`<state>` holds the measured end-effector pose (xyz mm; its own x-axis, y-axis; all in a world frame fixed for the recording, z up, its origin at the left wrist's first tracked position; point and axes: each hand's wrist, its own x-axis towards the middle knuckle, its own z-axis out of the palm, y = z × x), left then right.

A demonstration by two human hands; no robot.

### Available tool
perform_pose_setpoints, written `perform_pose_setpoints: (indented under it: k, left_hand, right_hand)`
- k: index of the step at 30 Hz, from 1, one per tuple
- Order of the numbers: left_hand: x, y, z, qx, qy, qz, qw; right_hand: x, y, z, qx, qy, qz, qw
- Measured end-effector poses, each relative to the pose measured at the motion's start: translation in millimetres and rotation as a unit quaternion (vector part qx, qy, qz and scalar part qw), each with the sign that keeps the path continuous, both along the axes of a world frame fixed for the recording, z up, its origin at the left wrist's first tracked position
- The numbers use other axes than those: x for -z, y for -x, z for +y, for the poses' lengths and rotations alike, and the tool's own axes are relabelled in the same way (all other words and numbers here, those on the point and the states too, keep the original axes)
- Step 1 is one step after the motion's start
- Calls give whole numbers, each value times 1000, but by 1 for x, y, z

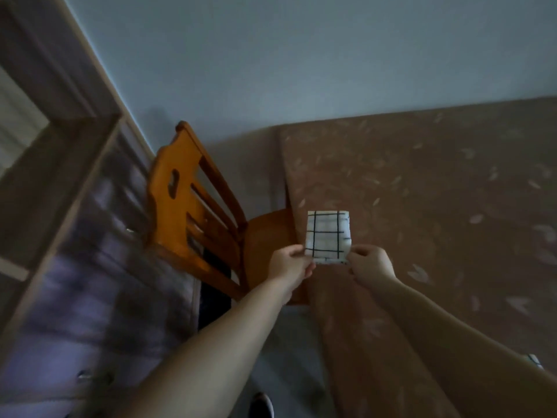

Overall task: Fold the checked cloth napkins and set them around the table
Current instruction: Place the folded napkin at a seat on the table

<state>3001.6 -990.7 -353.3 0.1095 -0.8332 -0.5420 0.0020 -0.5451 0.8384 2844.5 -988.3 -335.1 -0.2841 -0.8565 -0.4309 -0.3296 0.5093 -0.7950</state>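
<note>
A folded white napkin [328,236] with black checks lies near the left edge of the table, which is covered by a brown leaf-patterned cloth [437,206]. My left hand [291,263] pinches the napkin's near left corner. My right hand [370,263] pinches its near right corner. Both arms reach forward from the bottom of the head view. A small piece of another checked napkin [535,361] shows behind my right forearm at the lower right; most of it is hidden.
An orange wooden chair [193,206] stands at the table's left side, its seat tucked partly under the cloth. A pale wooden shelf frame [60,188] fills the left. A grey wall is behind. A dark shoe [261,404] shows on the floor below.
</note>
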Motion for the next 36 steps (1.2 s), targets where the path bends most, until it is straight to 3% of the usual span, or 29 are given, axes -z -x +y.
perform_pose_setpoints:
  k: [7,18,21,23,25,27,31,36]
  left_hand:
    - [44,-9,-76,46,23,-67,996]
    - [55,-14,-86,92,113,-168,975]
    - [52,-21,-77,125,212,-252,936]
    - [59,-23,-78,172,289,-336,880]
    - [67,-23,-82,202,327,-415,825]
    - [73,-22,-86,193,344,-451,801]
    - [76,-17,-91,172,356,-459,795]
    - [78,-16,-104,146,331,-419,833]
  right_hand:
    - [23,-21,-69,67,32,112,991]
    - [42,-8,-91,65,43,146,986]
    - [40,4,-74,-85,109,280,950]
    - [47,10,-66,-216,128,351,902]
    - [59,12,-67,-299,114,380,868]
    - [70,10,-72,-323,126,392,852]
    - [85,4,-87,-295,155,393,857]
    - [89,-2,-105,-267,169,377,871]
